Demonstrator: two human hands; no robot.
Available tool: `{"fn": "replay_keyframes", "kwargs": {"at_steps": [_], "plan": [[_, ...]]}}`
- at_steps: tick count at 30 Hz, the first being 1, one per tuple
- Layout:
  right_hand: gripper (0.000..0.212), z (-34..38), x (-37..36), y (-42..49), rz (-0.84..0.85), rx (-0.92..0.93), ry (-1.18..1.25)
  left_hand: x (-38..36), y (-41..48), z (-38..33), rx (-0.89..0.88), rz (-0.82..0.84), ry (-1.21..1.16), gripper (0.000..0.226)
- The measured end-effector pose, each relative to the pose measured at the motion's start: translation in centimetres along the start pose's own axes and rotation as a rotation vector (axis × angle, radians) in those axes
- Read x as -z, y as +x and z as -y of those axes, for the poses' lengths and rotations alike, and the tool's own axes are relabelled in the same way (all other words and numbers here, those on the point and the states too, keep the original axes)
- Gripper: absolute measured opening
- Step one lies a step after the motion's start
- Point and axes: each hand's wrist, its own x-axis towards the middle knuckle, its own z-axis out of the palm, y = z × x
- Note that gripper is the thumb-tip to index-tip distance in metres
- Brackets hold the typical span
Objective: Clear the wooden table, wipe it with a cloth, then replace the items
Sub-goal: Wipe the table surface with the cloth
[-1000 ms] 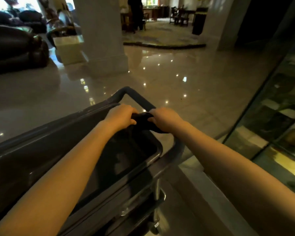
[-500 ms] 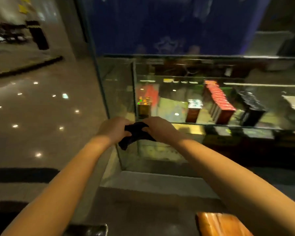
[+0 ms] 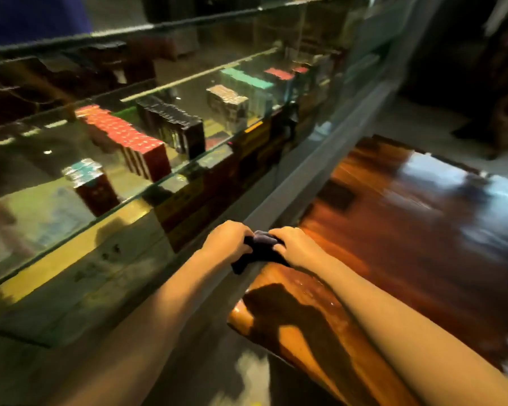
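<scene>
A dark cloth [image 3: 260, 249] is bunched between both hands at mid-frame. My left hand [image 3: 228, 240] grips its left end and my right hand [image 3: 295, 244] grips its right end, fingers curled round it. The cloth hangs just above the near left edge of the glossy wooden table [image 3: 393, 230], which stretches away to the right with bright reflections on its top. The view is blurred by motion.
A glass display case [image 3: 129, 159] with rows of red, black and teal boxes runs along the left, its grey frame close beside the table. A narrow gap of floor [image 3: 247, 367] lies between case and table. Dark furniture [image 3: 505, 112] stands at far right.
The view swung right from a black cart handle to the glass case and then to the wooden table. Both hands lifted the cloth off the cart and carried it to the table's edge.
</scene>
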Motion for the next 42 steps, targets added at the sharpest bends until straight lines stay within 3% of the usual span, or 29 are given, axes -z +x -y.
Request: {"fn": "replay_keyframes", "kwargs": {"at_steps": [4, 9, 15, 20, 27, 31, 39, 42], "plan": [[0.039, -6.1, -0.3, -4.0, -0.002, -0.195, 0.123, -3.2, 3.9, -6.0, -0.168, 0.149, 0.016, 0.024], [0.042, -12.1, -0.9, -7.3, -0.065, -0.369, 0.228, -6.2, 7.6, -11.7, -0.250, 0.234, 0.060, 0.024], [0.015, -17.8, -0.9, -8.9, -0.259, -0.592, 0.461, -8.6, 10.7, -17.5, -0.348, 0.211, -0.027, 0.022], [0.047, -21.7, -1.9, -9.8, -0.380, -0.773, 0.584, -10.7, 14.0, -21.3, -0.377, 0.145, -0.123, 0.027], [0.052, -26.9, 0.6, -9.7, -0.515, -0.780, 0.499, -11.5, 20.0, -26.7, -0.350, 0.045, -0.282, 0.047], [0.061, -29.7, 1.8, -9.1, -0.616, -0.851, 0.555, -11.6, 22.9, -27.8, -0.273, 0.094, -0.410, 0.049], [0.053, -28.0, -5.5, -9.5, -0.428, -1.086, 0.832, -17.6, 21.6, -22.6, -0.194, 0.308, -0.342, 0.048], [0.050, -26.2, -8.0, -10.1, -0.336, -1.065, 0.812, -19.6, 19.6, -20.7, -0.175, 0.340, -0.308, 0.046]]}}
